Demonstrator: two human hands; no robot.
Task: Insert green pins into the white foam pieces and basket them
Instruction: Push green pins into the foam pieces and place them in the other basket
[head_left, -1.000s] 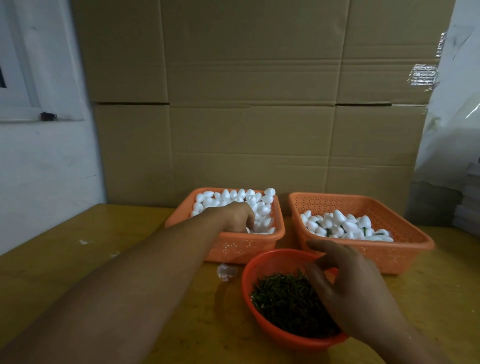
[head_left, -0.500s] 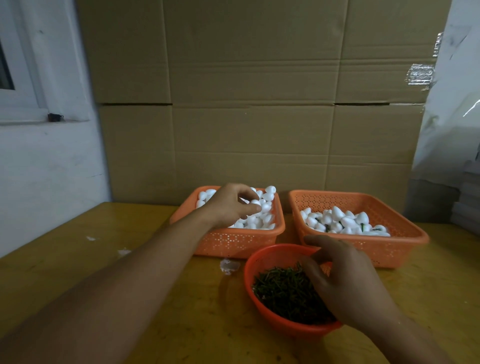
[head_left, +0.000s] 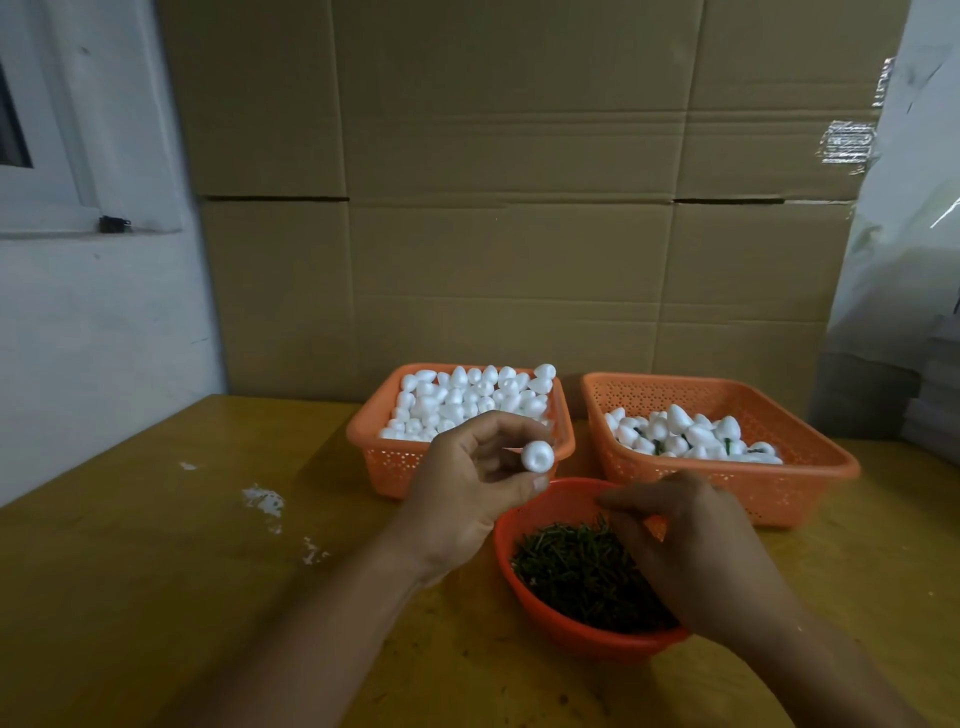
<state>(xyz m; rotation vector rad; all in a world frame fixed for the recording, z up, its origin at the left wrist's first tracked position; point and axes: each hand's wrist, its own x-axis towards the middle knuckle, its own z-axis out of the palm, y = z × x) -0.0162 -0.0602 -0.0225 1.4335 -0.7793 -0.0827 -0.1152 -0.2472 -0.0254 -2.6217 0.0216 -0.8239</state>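
Note:
My left hand (head_left: 462, 499) pinches one white foam piece (head_left: 537, 456) in its fingertips, raised in front of the left orange basket (head_left: 363, 431), which is heaped with plain foam pieces (head_left: 467, 395). My right hand (head_left: 696, 551) reaches down into the red bowl (head_left: 571, 631) of green pins (head_left: 566, 566), fingers bent over the pile. Whether it holds a pin is hidden. The right orange basket (head_left: 831, 462) holds foam pieces with green pins in them (head_left: 685, 434).
All three containers stand on a yellow wooden table (head_left: 156, 571). White foam crumbs (head_left: 262, 501) lie left of the bowl. Stacked cardboard boxes (head_left: 519, 208) close off the back, a white wall (head_left: 104, 338) the left, plastic sheeting (head_left: 909, 260) the right.
My left hand has lifted out of the left basket with one foam piece and drawn back toward the bowl. My right hand has stayed over the pins.

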